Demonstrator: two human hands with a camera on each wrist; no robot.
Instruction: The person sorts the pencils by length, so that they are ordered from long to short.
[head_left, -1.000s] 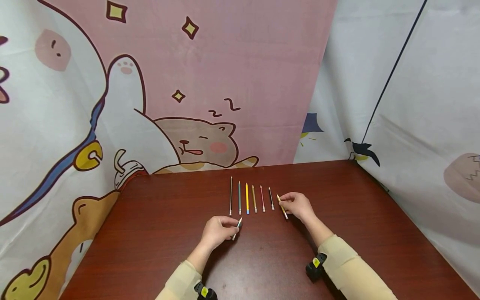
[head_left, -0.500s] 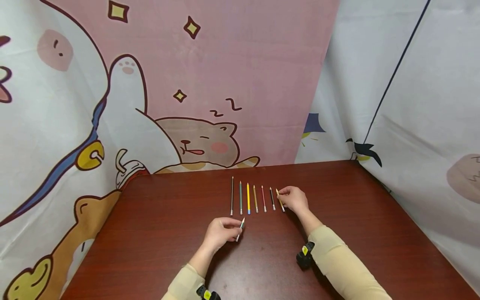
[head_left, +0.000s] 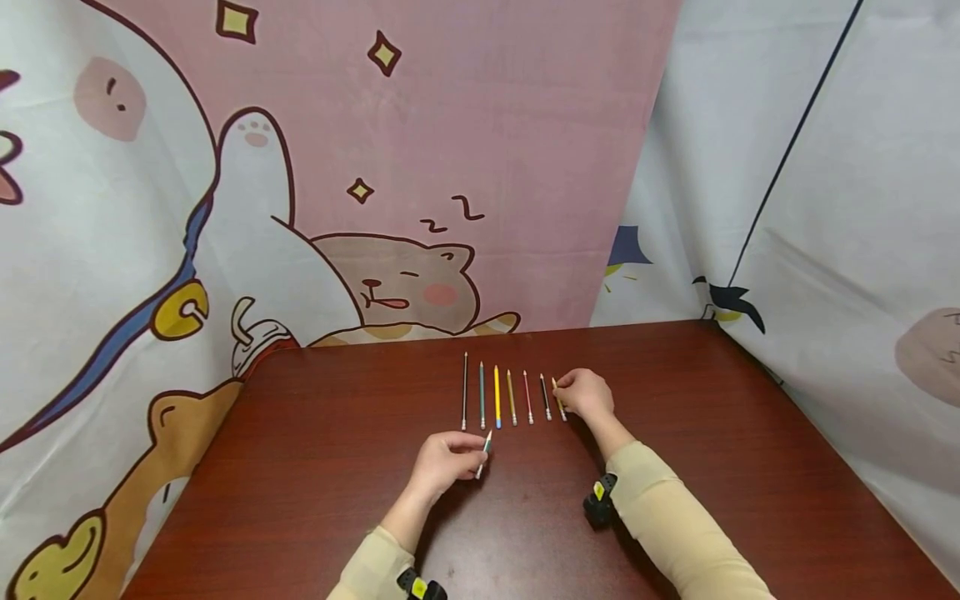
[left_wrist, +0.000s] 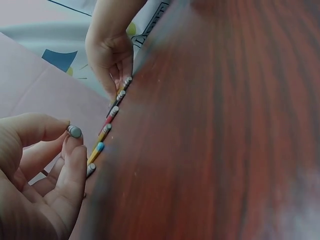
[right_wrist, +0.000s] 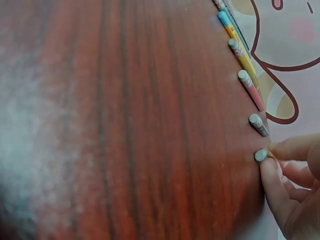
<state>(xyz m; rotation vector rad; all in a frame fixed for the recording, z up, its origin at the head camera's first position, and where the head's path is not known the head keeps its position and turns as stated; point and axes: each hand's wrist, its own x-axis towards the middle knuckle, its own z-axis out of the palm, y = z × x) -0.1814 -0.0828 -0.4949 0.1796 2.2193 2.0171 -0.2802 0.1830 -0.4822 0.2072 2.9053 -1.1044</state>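
Note:
My left hand [head_left: 442, 462] pinches a short green pencil [head_left: 486, 450] between thumb and fingers, point up and away; its eraser end [left_wrist: 74, 131] faces the left wrist camera. At the right end of a row of pencils, my right hand [head_left: 588, 393] pinches a yellow pencil [head_left: 562, 410], whose eraser end [right_wrist: 260, 155] lies low by the table. Leftward from it in the row lie a short black pencil [head_left: 545, 397], a red pencil [head_left: 528, 400], a gold pencil [head_left: 512, 397], a yellow pencil with a blue end [head_left: 497, 396], a teal pencil [head_left: 482, 396] and a long dark pencil [head_left: 464, 390].
The dark red-brown wooden table [head_left: 315, 467] ends at a pink cartoon cloth [head_left: 525, 167] behind the row. A white cloth [head_left: 825, 208] hangs along the right side. Black wrist cameras are strapped to both sleeves.
My right hand has moved the yellow pencil left and away from me, up beside the short black pencil. My left hand, still holding the green pencil, has shifted slightly right.

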